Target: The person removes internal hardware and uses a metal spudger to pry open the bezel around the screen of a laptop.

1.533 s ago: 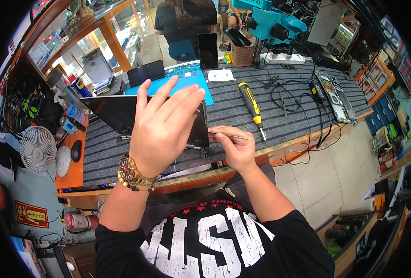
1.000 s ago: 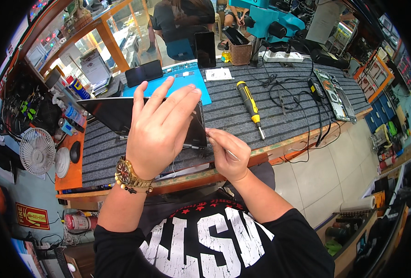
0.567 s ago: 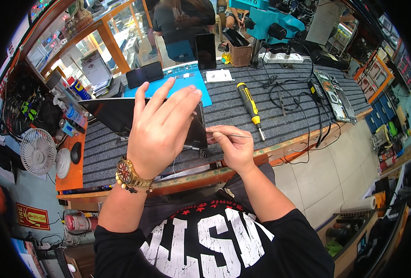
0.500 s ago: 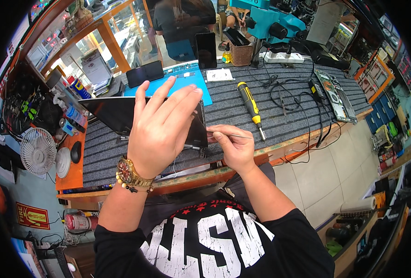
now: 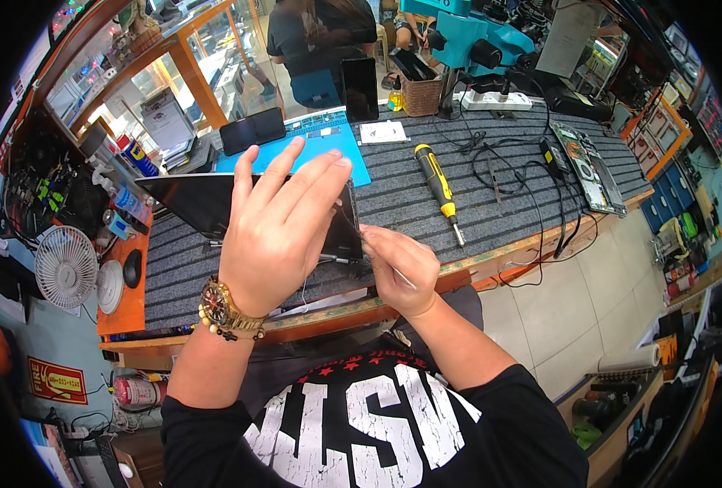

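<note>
The long surface [image 5: 426, 203], covered in grey ribbed matting, carries a flat, dark, glossy rectangular screen panel [image 5: 206, 207] that lies tilted near its front edge beside a blue rubber work mat [image 5: 337, 146], with a yellow-and-black screwdriver [image 5: 436, 185] lying well apart to the right. The left hand [image 5: 276, 236] is spread flat, fingers fanned, pressing down on the panel's right end, while the right hand [image 5: 397, 268] is closed in a pinch on a thin metal tool [image 5: 402, 278] at the panel's right corner. Judging from this, the work goes best with steady, even pressure from the flat hand and the tool kept shallow at the edge, so the panel neither slides nor flexes.
</note>
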### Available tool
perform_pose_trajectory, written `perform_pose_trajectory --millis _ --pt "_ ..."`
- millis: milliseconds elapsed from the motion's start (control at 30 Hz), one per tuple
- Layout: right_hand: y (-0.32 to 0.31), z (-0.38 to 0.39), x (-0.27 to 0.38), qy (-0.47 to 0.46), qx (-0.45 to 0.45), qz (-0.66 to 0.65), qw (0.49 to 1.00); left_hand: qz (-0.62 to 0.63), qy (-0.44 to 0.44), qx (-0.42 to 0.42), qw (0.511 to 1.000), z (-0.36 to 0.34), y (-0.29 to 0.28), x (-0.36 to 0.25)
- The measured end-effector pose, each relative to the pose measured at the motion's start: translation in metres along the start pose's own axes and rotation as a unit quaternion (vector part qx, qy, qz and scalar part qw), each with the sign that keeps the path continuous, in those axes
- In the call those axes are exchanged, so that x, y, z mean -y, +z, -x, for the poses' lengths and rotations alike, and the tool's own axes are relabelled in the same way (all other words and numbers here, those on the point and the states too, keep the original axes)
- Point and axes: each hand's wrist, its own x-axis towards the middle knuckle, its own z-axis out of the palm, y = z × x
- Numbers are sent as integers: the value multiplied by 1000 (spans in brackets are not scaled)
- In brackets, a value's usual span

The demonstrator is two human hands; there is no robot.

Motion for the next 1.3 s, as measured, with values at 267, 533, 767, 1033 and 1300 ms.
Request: perform_pose_trajectory --millis 267,533,767,1033,1300 --pt "-4 12 0 216 -10 -197 956 8 2 7 1000 -1 -3 1" --pt "-12 19 -5 363 -1 -323 874 22 9 18 1000 1 -8 6" --pt "-10 20 -11 353 39 -305 884 -2 31 8 999 -3 -10 9" --pt "-14 -45 13 360 -16 -321 876 39 -1 -95 995 -55 -31 60" --pt "-26 -217 24 170 27 -327 929 12 -137 -229 964 -72 -69 109"
